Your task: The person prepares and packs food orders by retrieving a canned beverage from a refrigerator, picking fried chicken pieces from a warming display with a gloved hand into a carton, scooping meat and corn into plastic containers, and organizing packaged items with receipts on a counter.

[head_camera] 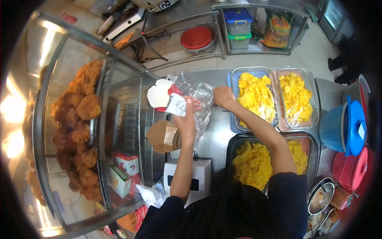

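Note:
My left hand (185,119) holds a small white slip or packet (176,105) bearing print, pinched at the thumb. Its other fingers lie against a clear plastic bag (204,110) holding what look like clear plastic lids or cups. At that bag's right edge is my right hand (223,97), fingers curled; whether it grips the plastic is hidden. Left of the slip stands an open white-lined folding carton (158,94), with red packaging (174,89) beside it. Nearer to me lies a stack of brown paper boxes (162,136).
A glass display cabinet (107,119) with fried chicken (79,128) flanks the left. Film-covered trays of yellow food (255,95) (295,97) and a dark mesh-covered tray (252,164) occupy the right. A white machine (204,176) sits close to me; a blue lidded bucket (334,128) stands far right.

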{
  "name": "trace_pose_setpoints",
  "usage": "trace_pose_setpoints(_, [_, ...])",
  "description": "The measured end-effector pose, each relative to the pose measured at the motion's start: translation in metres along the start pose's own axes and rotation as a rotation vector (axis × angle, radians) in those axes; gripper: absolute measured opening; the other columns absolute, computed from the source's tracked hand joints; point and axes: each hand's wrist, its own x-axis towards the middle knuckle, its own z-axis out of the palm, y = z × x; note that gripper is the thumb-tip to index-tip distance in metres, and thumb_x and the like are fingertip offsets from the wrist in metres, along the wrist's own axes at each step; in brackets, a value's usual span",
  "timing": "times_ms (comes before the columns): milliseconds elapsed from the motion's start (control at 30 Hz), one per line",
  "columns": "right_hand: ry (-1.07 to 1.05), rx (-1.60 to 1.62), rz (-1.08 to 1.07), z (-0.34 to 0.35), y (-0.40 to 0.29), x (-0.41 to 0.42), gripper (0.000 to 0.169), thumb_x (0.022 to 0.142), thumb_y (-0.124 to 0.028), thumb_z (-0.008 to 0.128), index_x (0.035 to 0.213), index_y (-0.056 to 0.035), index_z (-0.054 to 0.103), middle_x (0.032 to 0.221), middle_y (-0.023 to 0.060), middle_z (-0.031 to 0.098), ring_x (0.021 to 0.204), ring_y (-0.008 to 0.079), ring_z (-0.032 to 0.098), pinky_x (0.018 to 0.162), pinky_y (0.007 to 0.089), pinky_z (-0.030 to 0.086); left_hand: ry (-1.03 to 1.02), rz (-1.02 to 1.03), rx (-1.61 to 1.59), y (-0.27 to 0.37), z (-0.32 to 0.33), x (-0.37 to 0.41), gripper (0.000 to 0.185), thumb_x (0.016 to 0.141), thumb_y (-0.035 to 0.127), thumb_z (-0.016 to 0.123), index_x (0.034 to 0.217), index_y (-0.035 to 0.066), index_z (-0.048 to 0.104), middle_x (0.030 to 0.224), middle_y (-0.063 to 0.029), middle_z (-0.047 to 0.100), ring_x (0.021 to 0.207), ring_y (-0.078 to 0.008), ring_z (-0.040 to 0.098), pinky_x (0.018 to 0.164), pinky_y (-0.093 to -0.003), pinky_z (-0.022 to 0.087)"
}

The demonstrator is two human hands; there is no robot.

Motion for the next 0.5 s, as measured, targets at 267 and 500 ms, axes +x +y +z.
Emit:
trace_pose_setpoints(267, [0.290, 0.106, -0.027, -0.015, 0.035, -0.011, 0.021, 0.071, -0.022, 0.055, 0.079, -0.0059, 0.065, 0.080, 0.0130, 0.064, 0.073, 0.0299, 0.062, 0.066, 0.0395, 0.048, -0.141, 0.025, -0.417, 0.129, -0.054, -0.044, 0.015, 0.087, 0.011, 0.048, 0.101, 0.005, 0.045, 0.088, -0.0061, 0.048, 0.083, -0.0181, 0.054, 0.074, -0.0369, 0.051])
trace_pose_setpoints(500, [0.407, 1.634, -0.248, -0.265, -0.088, -0.183, 0.026, 0.085, -0.028, 0.052, 0.087, -0.0022, 0.058, 0.075, 0.0066, 0.060, 0.065, 0.0102, 0.056, 0.058, 0.0217, 0.043, -0.243, 0.318, -0.309, 0.193, -0.164, -0.151, 0.014, 0.075, -0.002, 0.048, 0.089, 0.002, 0.047, 0.100, -0.0086, 0.040, 0.112, -0.0265, 0.041, 0.091, -0.0497, 0.040])
